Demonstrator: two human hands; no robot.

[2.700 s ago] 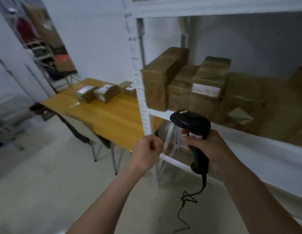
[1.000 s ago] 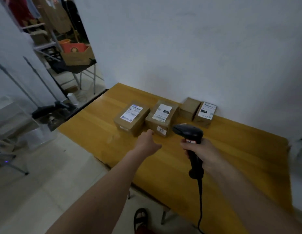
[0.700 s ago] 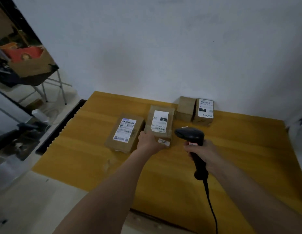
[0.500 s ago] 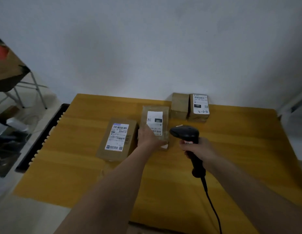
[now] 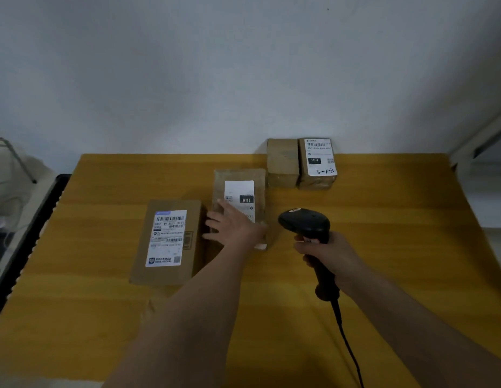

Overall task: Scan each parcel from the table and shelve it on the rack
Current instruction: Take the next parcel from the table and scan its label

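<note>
Head view, the only one. The camera has swung from the rack round to the yellow table [image 5: 383, 275] and closed in; the rack now shows only as a white sliver at the far right edge [image 5: 478, 135]. The left hand [image 5: 235, 225], which was clenched on nothing back at the rack, has reached out and now lies flat on the middle parcel [image 5: 240, 189], fingers straight and spread over the near part of its white label, not curled round anything. So the next parcel looks chosen, but not lifted and not scanned yet.

The right hand [image 5: 330, 253] is clamped round the grip of the black scanner [image 5: 305, 222], as before, its head just right of the middle parcel and aimed far-left toward it; the cord runs off the near edge.

Four parcels remain on the table: the left parcel [image 5: 168, 242] label up, just beside the middle one; two small ones side by side against the far wall, the plain parcel [image 5: 281, 161] and the labelled parcel [image 5: 317, 161] marked 3-1-3.

Hard to see: the left hand covers the middle label's near part, so I cannot tell where its barcode sits. Trigger finger is hidden. No scan beam visible. The label text is too blurred to read.
</note>
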